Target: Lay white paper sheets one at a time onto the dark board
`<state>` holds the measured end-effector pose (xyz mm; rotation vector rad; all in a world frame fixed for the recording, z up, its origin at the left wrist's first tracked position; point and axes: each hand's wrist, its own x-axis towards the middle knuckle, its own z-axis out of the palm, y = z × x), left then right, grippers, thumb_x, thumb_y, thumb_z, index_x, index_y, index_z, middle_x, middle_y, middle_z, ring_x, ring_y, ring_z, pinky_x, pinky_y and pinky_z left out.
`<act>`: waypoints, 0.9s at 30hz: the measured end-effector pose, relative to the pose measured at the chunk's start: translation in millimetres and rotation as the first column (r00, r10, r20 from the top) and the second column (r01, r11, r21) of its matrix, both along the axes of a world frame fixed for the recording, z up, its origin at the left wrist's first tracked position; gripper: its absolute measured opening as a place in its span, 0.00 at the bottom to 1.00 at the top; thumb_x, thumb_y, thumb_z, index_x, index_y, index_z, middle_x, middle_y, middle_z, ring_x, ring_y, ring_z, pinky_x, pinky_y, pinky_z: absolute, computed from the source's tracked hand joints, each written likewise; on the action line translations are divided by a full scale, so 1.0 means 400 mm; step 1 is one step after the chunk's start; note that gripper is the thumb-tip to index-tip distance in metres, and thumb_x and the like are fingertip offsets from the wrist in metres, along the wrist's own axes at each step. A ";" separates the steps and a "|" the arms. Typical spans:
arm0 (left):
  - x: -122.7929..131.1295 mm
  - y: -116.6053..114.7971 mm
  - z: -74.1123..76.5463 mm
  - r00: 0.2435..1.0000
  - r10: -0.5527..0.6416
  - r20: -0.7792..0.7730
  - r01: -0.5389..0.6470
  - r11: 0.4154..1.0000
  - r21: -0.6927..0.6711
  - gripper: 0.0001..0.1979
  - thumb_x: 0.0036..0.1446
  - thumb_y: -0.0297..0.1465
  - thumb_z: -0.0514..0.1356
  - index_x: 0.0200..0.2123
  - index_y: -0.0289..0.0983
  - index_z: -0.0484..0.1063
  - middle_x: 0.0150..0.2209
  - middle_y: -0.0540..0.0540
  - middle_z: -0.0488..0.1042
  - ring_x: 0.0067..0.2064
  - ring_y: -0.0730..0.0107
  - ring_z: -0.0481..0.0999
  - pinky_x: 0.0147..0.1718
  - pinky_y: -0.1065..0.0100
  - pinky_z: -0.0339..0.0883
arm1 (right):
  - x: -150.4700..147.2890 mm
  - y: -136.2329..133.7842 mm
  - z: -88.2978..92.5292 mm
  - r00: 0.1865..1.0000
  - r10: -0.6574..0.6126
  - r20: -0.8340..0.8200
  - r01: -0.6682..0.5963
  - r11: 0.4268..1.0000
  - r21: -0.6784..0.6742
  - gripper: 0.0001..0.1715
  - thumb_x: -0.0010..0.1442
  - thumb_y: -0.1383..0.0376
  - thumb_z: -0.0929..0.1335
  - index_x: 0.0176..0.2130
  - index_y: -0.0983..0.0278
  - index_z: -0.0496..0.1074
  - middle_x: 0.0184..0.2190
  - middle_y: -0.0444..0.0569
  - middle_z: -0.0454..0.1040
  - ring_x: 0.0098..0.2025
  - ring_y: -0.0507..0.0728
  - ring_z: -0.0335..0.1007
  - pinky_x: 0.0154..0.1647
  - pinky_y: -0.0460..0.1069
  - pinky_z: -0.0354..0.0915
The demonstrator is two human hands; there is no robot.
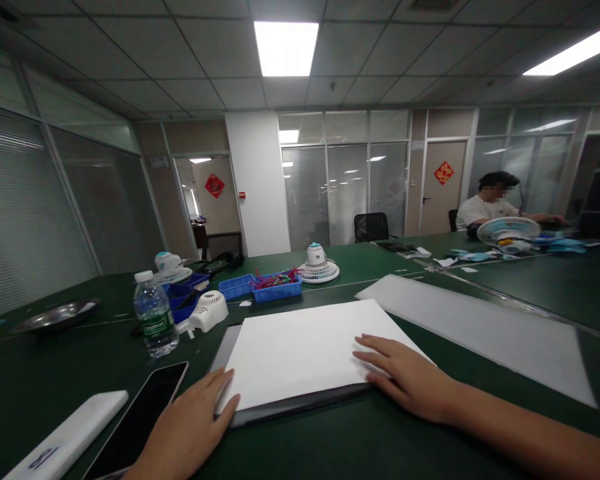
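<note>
A white sheet of paper (305,347) lies on a flat dark grey board or folder (300,404), whose edge shows along the front and left. My left hand (195,413) rests at the sheet's near left corner, fingers stretched and thumb apart. Over the right part of the paper, my right hand (405,377) lies with its fingers spread, fingertips on or just above the surface. Neither hand grips anything. Beside my left hand is a phone with a black screen (143,413), and a white slab marked with digits (67,433) lies left of that.
A water bottle (155,317) stands left, near a white plastic housing (210,311). Blue trays (279,291), one holding coloured wires, and a fan part (319,267) sit behind the paper. A translucent sheet (480,330) lies right. Another person (485,203) sits far right.
</note>
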<state>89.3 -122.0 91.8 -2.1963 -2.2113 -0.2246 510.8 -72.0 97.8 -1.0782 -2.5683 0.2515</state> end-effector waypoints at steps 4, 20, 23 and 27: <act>-0.008 0.000 -0.007 1.000 -0.002 -0.004 0.002 1.000 0.003 0.31 0.64 0.48 0.48 0.66 0.42 0.64 0.68 0.45 0.64 0.64 0.52 0.69 0.62 0.50 0.63 | 0.017 0.024 -0.008 0.995 -0.075 0.065 0.075 0.997 0.002 0.31 0.71 0.48 0.57 0.63 0.59 0.70 0.64 0.56 0.68 0.66 0.66 0.62 0.67 0.65 0.56; -0.016 -0.005 -0.002 0.999 -0.031 -0.043 0.030 0.999 -0.022 0.33 0.65 0.51 0.44 0.67 0.42 0.62 0.70 0.44 0.58 0.66 0.52 0.67 0.61 0.49 0.64 | 0.005 -0.003 0.013 0.995 0.088 0.056 -0.077 0.983 -0.169 0.31 0.72 0.49 0.57 0.68 0.54 0.61 0.70 0.49 0.58 0.72 0.62 0.49 0.72 0.62 0.48; -0.018 -0.005 -0.007 0.998 -0.032 -0.051 0.030 0.999 -0.026 0.32 0.65 0.49 0.45 0.67 0.43 0.63 0.70 0.44 0.58 0.67 0.53 0.65 0.62 0.50 0.63 | 0.005 -0.001 0.012 0.993 0.114 0.028 -0.107 0.978 -0.182 0.30 0.72 0.50 0.57 0.68 0.53 0.60 0.70 0.47 0.58 0.71 0.61 0.51 0.71 0.61 0.50; -0.008 -0.004 -0.003 0.996 -0.020 -0.088 0.015 0.998 -0.062 0.30 0.65 0.46 0.45 0.66 0.43 0.63 0.69 0.45 0.61 0.69 0.55 0.62 0.64 0.50 0.61 | 0.044 0.060 -0.003 1.000 0.005 -0.007 -0.006 0.997 -0.082 0.30 0.72 0.49 0.56 0.67 0.52 0.63 0.69 0.46 0.61 0.70 0.61 0.55 0.71 0.61 0.50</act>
